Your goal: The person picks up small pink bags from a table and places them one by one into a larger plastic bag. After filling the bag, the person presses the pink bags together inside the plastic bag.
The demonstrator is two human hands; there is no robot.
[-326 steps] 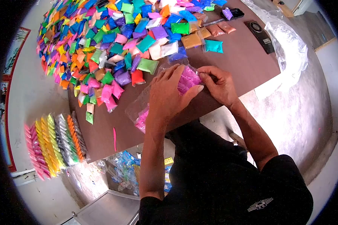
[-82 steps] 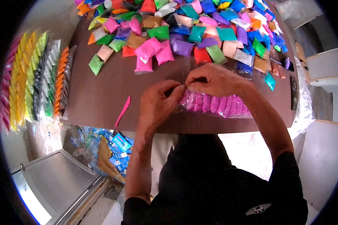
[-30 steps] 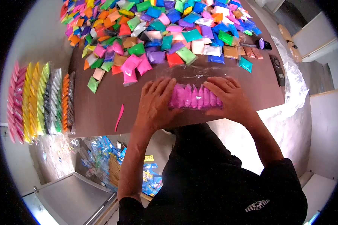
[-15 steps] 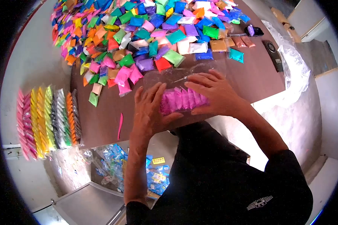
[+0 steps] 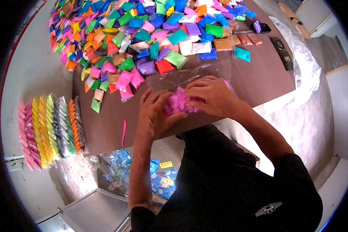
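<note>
Near the table's front edge, a row of magenta packets (image 5: 176, 101) lies inside a clear plastic bag (image 5: 170, 79). My left hand (image 5: 155, 110) grips the left end of the row, thumb below and fingers above. From the right, my right hand (image 5: 210, 96) is curled over the packets, its fingers bent onto their middle and covering much of the row. A bit of magenta also shows beyond its knuckles. The bag's empty part spreads flat behind both hands.
A large heap of colourful packets (image 5: 143, 34) covers the back of the table (image 5: 104, 131). Bagged twisted rows (image 5: 50, 127) stand at the left, beside a pink tool (image 5: 124, 132). A black device (image 5: 281, 53) and crumpled clear plastic (image 5: 307, 73) are at the right.
My right hand has moved left over the magenta packets, its fingers now bent onto them. The row looks shorter and less even. My left hand stays at its left end.
</note>
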